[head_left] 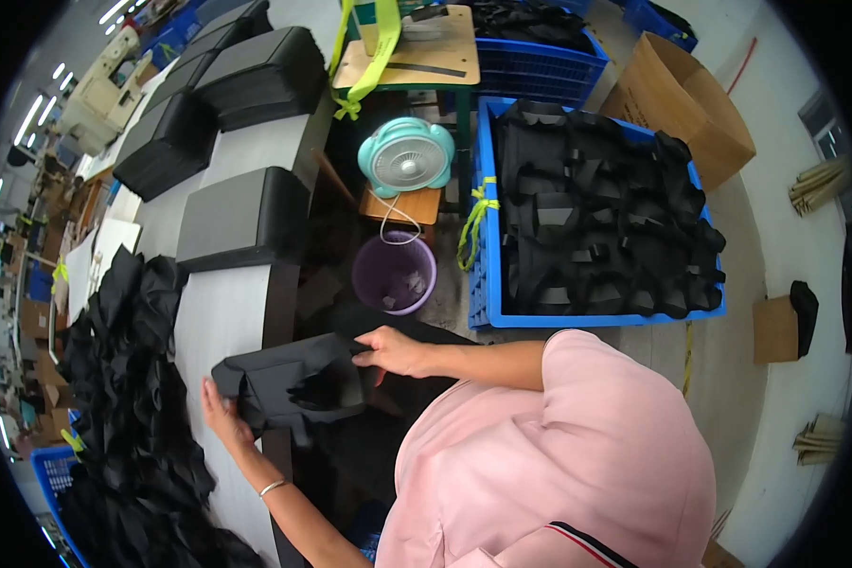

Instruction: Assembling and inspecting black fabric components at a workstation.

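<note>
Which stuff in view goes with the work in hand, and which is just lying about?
Likely in the work:
- black fabric piece, right hand gripping it, left hand at its edge
- black stacks
- black cloth heap
- blue crate of black pieces

Probably just about:
- fan
- purple bin
- cardboard box

A long pale table [218,308] runs by the left hand [225,417]. Black stacks [229,222] sit on it ahead of that hand; black cloth [134,360] lies heaped to the hand's left. On the floor [639,355], ahead of the right hand [391,351], stand a purple bin [373,270] and, farther right, a blue crate [483,279].
</note>
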Demonstrator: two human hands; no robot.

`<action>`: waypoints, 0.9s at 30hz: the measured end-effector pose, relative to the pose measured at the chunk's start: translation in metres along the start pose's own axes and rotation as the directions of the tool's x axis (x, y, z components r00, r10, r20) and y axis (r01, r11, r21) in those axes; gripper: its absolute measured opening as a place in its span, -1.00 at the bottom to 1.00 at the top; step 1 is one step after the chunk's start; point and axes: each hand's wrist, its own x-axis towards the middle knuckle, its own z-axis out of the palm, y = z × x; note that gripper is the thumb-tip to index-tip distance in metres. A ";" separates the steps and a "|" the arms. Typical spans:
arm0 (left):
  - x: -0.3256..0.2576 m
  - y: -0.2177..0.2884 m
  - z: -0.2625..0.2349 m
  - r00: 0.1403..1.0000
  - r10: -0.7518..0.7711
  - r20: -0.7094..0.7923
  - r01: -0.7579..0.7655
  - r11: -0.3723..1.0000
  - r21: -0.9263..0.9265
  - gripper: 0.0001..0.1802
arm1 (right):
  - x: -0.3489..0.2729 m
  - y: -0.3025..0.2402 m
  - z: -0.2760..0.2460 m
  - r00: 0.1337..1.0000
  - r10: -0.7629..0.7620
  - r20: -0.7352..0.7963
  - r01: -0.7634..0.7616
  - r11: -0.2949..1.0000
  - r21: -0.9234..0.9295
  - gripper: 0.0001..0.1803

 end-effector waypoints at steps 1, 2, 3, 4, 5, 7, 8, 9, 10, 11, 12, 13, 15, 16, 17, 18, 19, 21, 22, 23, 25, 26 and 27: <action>0.003 -0.007 -0.019 1.000 0.005 0.009 -0.005 1.000 0.000 -0.52 | -0.008 -0.004 -0.015 0.999 -0.034 -0.004 0.033 0.997 -0.076 -0.80; 0.008 -0.019 -0.035 0.998 0.044 -0.036 -0.044 0.999 -0.009 -0.54 | -0.018 -0.010 -0.035 0.995 -0.042 -0.085 0.031 0.991 -0.131 -0.80; 0.008 -0.026 -0.044 0.993 0.082 -0.090 -0.084 0.996 -0.017 -0.56 | -0.028 -0.015 -0.059 0.986 -0.051 -0.157 0.021 0.982 -0.186 -0.79; 0.006 -0.029 -0.044 0.993 0.081 -0.080 -0.083 0.996 -0.021 -0.56 | -0.041 -0.017 -0.084 0.964 -0.073 -0.256 0.040 0.991 -0.131 -0.79; 0.005 -0.030 -0.039 0.991 0.119 -0.060 -0.121 0.992 -0.027 -0.58 | -0.058 -0.019 -0.112 0.929 -0.088 -0.359 0.065 0.995 -0.076 -0.79; 0.002 -0.033 -0.035 0.986 0.157 -0.047 -0.159 0.987 -0.038 -0.61 | -0.099 -0.027 -0.172 0.843 -0.123 -0.524 0.092 0.992 -0.085 -0.78; 0.006 -0.038 -0.035 0.978 0.197 -0.068 -0.196 0.980 0.033 -0.64 | -0.112 -0.021 -0.198 0.751 -0.241 -0.614 0.295 0.955 -0.015 -0.79; 0.006 -0.042 -0.037 0.967 0.237 -0.093 -0.227 0.968 0.105 -0.67 | -0.132 -0.030 -0.221 0.665 -0.220 -0.714 0.329 0.944 0.016 -0.77; 0.005 -0.042 -0.034 0.967 0.237 -0.094 -0.227 0.969 0.101 -0.67 | -0.153 -0.036 -0.245 0.565 -0.241 -0.789 0.383 0.924 -0.008 -0.78; 0.004 -0.042 -0.030 0.963 0.248 -0.104 -0.235 0.964 0.121 -0.69 | -0.181 -0.044 -0.270 0.497 -0.213 -0.841 0.384 0.923 -0.007 -0.76; 0.002 -0.042 -0.029 0.958 0.260 -0.120 -0.242 0.959 0.148 -0.71 | -0.195 -0.055 -0.282 0.390 -0.225 -0.893 0.496 0.869 -0.002 -0.74; 0.001 -0.041 -0.028 0.956 0.261 -0.132 -0.240 0.959 0.153 -0.71 | -0.206 -0.065 -0.293 0.283 -0.219 -0.934 0.598 0.801 -0.007 -0.71; 0.000 -0.038 -0.022 0.950 0.276 -0.146 -0.255 0.956 0.146 -0.72 | -0.250 -0.060 -0.349 0.168 -0.251 -0.953 0.682 0.728 -0.071 -0.69; -0.007 -0.035 -0.038 0.935 0.288 -0.207 -0.260 0.954 0.150 -0.72 | -0.252 -0.063 -0.372 0.130 -0.251 -0.959 0.692 0.716 -0.094 -0.73; -0.010 -0.033 -0.052 0.929 0.300 -0.216 -0.261 0.946 0.192 -0.72 | -0.252 -0.064 -0.391 0.066 -0.316 -0.947 0.746 0.645 -0.163 -0.72; 0.003 -0.042 -0.033 0.946 0.276 -0.171 -0.242 0.950 0.198 -0.72 | -0.305 -0.053 -0.438 -0.078 -0.285 -0.955 0.697 0.669 -0.257 -0.71; 0.000 -0.042 -0.025 0.930 0.310 -0.199 -0.265 0.938 0.222 -0.71 | -0.314 -0.047 -0.449 -0.141 -0.099 -0.985 0.712 0.682 -0.170 -0.65; 0.023 -0.080 0.003 0.957 0.236 -0.172 -0.204 0.961 0.185 -0.72 | -0.417 -0.045 -0.488 -0.120 -0.248 -0.961 0.750 0.612 -0.251 -0.59; 0.009 -0.052 -0.012 0.920 0.348 -0.178 -0.272 0.897 0.348 -0.74 | -0.318 -0.012 -0.454 -0.360 0.044 -0.932 0.521 0.838 -0.162 -0.55; 0.002 -0.040 -0.016 0.915 0.356 -0.192 -0.277 0.898 0.342 -0.75 | -0.283 -0.004 -0.425 -0.381 -0.035 -0.924 0.304 0.939 -0.161 -0.49; -0.013 -0.029 -0.021 0.902 0.357 -0.241 -0.275 0.908 0.316 -0.77 | -0.207 0.009 -0.364 -0.253 -0.284 -0.925 0.020 0.954 -0.298 -0.48; -0.014 -0.030 -0.013 0.901 0.360 -0.242 -0.297 0.918 0.262 -0.80 | -0.185 0.019 -0.345 -0.089 -0.351 -0.932 -0.023 0.936 -0.350 -0.48; -0.012 -0.034 -0.011 0.916 0.328 -0.233 -0.299 0.942 0.152 -0.82 | -0.158 0.029 -0.324 0.073 -0.399 -0.914 -0.058 0.913 -0.404 -0.48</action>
